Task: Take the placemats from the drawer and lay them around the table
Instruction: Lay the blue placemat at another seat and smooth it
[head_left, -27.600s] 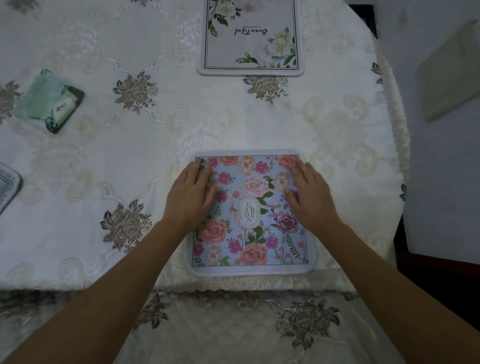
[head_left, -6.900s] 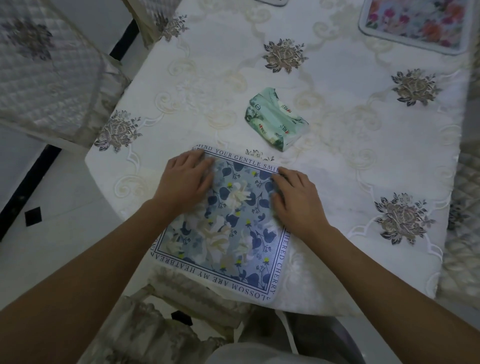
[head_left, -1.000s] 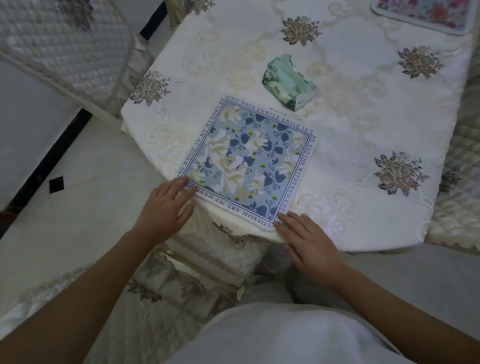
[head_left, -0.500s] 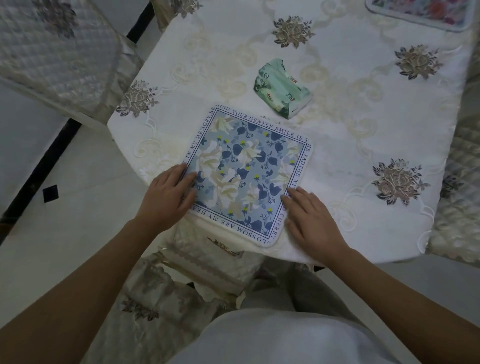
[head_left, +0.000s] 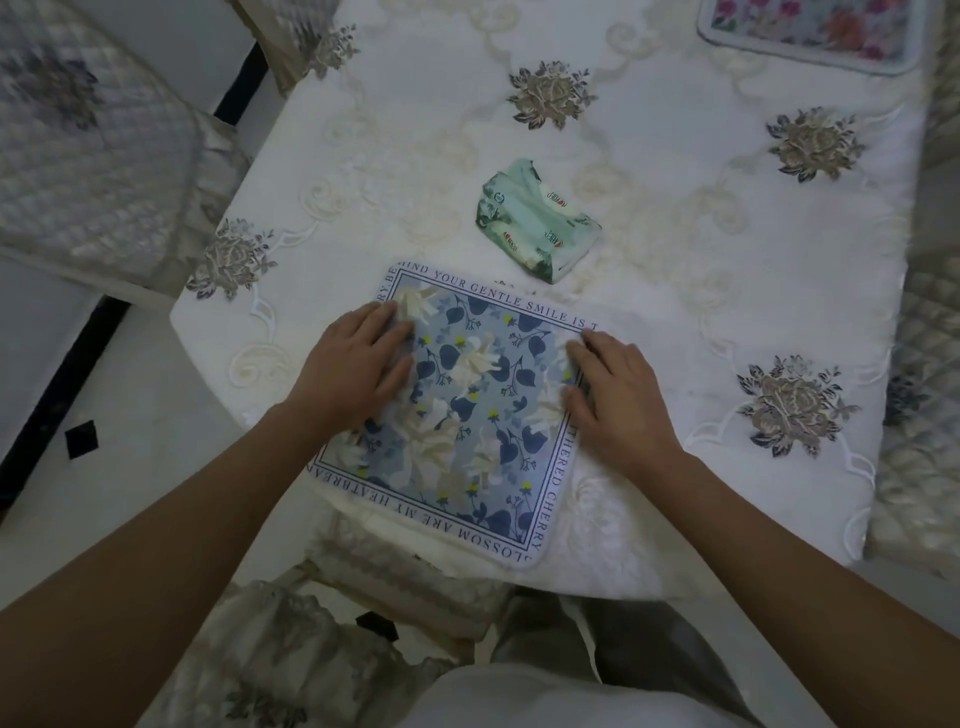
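Since the blue placemat (head_left: 467, 415) lies on the table (head_left: 675, 322), I have the left hand (head_left: 353, 364) and the right hand (head_left: 618, 400) spread flat on it, fingers straight, gripping nothing. The left one presses the mat's left side and the right one its right border. I judge the purpose is to flatten the mat and steer it square to this seat without rucking the tablecloth (head_left: 441, 104) below.

The mat sits at the near left part of the table, with its near edge running right along the table's rim. The near corner seems to hang slightly past the rim, so any sliding should go inward, away from me. Room for that is limited, because a green tissue pack (head_left: 537, 226) lies just beyond the far right corner, apart from the mat. A chair (head_left: 395, 577) is tucked below the near rim. A pink flowered placemat (head_left: 810, 31) lies well apart at the far right.
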